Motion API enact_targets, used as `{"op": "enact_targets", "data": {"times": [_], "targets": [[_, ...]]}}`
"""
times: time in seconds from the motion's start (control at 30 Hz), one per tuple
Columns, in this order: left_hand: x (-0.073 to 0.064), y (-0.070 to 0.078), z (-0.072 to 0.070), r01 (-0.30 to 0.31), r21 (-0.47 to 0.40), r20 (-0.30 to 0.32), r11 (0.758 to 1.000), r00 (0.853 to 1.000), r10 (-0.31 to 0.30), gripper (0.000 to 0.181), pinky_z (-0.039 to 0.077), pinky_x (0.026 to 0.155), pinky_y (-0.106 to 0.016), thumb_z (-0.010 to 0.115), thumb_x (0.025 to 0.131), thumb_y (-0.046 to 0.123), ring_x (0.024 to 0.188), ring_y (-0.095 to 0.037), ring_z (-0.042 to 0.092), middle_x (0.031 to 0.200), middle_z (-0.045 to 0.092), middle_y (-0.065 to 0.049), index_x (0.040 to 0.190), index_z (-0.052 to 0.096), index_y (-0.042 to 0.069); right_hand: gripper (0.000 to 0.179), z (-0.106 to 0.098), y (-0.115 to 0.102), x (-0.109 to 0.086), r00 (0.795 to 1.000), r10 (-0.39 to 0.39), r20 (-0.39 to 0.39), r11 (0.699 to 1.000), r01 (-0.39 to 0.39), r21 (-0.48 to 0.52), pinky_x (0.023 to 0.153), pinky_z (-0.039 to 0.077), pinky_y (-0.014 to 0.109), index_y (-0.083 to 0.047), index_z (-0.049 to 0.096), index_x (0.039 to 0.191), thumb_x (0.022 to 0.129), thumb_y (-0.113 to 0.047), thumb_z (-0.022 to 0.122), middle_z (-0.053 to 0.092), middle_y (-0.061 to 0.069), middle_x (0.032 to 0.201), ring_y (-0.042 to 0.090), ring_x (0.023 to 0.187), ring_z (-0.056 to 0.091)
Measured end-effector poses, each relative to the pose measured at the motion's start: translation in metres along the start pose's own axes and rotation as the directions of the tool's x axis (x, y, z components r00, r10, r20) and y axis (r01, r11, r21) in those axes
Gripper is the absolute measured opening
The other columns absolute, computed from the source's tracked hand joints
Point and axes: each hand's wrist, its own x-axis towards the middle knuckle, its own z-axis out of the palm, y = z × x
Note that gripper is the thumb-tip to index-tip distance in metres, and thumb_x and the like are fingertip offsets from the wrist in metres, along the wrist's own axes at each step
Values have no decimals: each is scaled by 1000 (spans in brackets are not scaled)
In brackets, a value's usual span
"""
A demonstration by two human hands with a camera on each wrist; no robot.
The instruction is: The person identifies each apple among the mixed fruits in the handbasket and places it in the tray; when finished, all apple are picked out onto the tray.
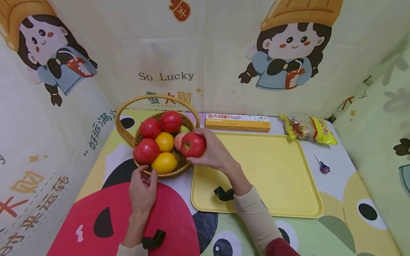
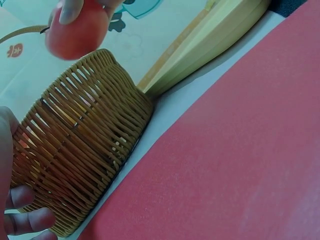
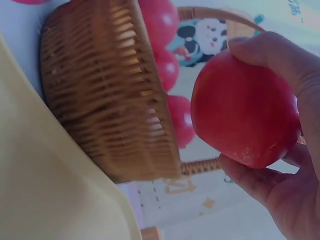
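Clock bearings: 12 is away from the person. Nearest: the pale cuff [image 1: 129, 250] of the left arm, with a black wrist piece [image 1: 154, 240] beside it, over the printed table [image 1: 176, 217]. The left-hand grip [image 1: 143, 192] is at 7 o'clock on the basket, fingers parted and loosely bent, fingertips at the near rim; it lifts nothing. The right forearm, in a beige sleeve [image 1: 254, 209], crosses the near-left part of the yellow tray [image 1: 275, 177]; the tray lies between 3 and 4 o'clock from the basket.

The right-hand grip [image 1: 215, 151] is closed round a red apple [image 1: 193, 144], thumb and fingers on opposite sides. The apple is held up at the basket's 3 o'clock; the right wrist view shows it above rim level.

Wicker basket [image 1: 182, 165], upright, handle raised. Contents: an orange fruit [image 1: 164, 163] at 6 o'clock, another near centre; red fruits [image 1: 146, 151] at 9, between 10 and 11, and just past 12; a speckled pink fruit [image 1: 178, 142] at 3, partly hidden by the apple.

Beyond: lollipop [image 1: 323, 167] at 3 o'clock from the tray, yellow food packet [image 1: 309, 129] at 2, pasta box [image 1: 237, 122] at 11. Farthest: printed backdrop [image 1: 224, 60].
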Motion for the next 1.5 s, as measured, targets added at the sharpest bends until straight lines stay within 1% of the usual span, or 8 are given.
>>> {"op": "enact_targets", "data": {"times": [0.3, 0.5, 0.67, 0.8, 1.03, 1.2, 1.37, 1.5], "targets": [[0, 0, -1, 11, -2, 18, 1000, 1000, -11, 36, 37, 67, -5, 66, 95, 26, 72, -14, 54, 95, 59, -9, 123, 59, 4, 90, -17, 9, -2, 998, 53, -17, 999, -53, 6, 91, 57, 42, -16, 43, 144, 69, -38, 89, 50, 3, 133, 20, 119, 54], [0, -1, -1, 4, -3, 16, 1000, 1000, -4, 36, 37, 67, -5, 67, 94, 25, 72, -14, 54, 95, 59, -9, 123, 59, 5, 77, -28, 16, -4, 996, 81, -47, 997, -81, -7, 89, 58, 44, -23, 54, 137, 70, -41, 88, 48, 2, 131, 22, 117, 55], [0, -1, -1, 3, -5, 16, 1000, 1000, -3, 36, 37, 67, -5, 67, 94, 25, 73, -15, 54, 96, 59, -9, 123, 59, 4, 76, -35, 26, -4, 990, 112, -88, 993, -114, -19, 91, 57, 45, -22, 54, 134, 70, -42, 89, 51, 4, 129, 22, 115, 57], [0, -1, -1, 7, -11, 19, 1000, 1000, -6, 36, 37, 67, -5, 67, 95, 25, 73, -16, 54, 96, 59, -8, 123, 59, 5, 78, -38, 35, -5, 981, 170, -97, 985, -172, -16, 91, 57, 48, -19, 51, 135, 70, -43, 88, 53, 4, 132, 24, 118, 56], [-1, -1, -2, -1, -16, 15, 1000, 1000, 1, 35, 37, 67, -5, 67, 95, 25, 72, -18, 55, 94, 59, -8, 122, 60, 4, 83, -30, 52, -2, 963, 257, -86, 966, -257, 12, 91, 57, 50, -14, 45, 140, 73, -38, 86, 53, 8, 136, 28, 121, 54], [-1, -3, -1, -1, -16, 13, 1000, 1000, 1, 34, 37, 67, -5, 67, 95, 24, 73, -18, 55, 94, 59, -8, 122, 60, 4, 86, -21, 62, 0, 956, 281, -81, 960, -280, 31, 93, 56, 48, -11, 41, 142, 73, -36, 86, 51, 10, 135, 28, 121, 54], [-1, -3, -1, -1, -17, 13, 1000, 1000, 1, 34, 37, 67, -6, 67, 95, 24, 73, -18, 55, 94, 59, -8, 122, 60, 4, 78, -13, 66, 1, 955, 281, -91, 959, -284, -17, 94, 55, 52, -16, 50, 141, 75, -39, 84, 51, 13, 134, 33, 119, 56], [-1, -3, -1, -2, -20, 16, 1000, 1000, 3, 34, 37, 67, -5, 67, 95, 24, 73, -17, 55, 94, 59, -8, 122, 60, 5, 73, -7, 68, 2, 948, 306, -88, 949, -311, -45, 94, 55, 54, -20, 55, 139, 76, -42, 83, 50, 14, 134, 35, 119, 57]]}}
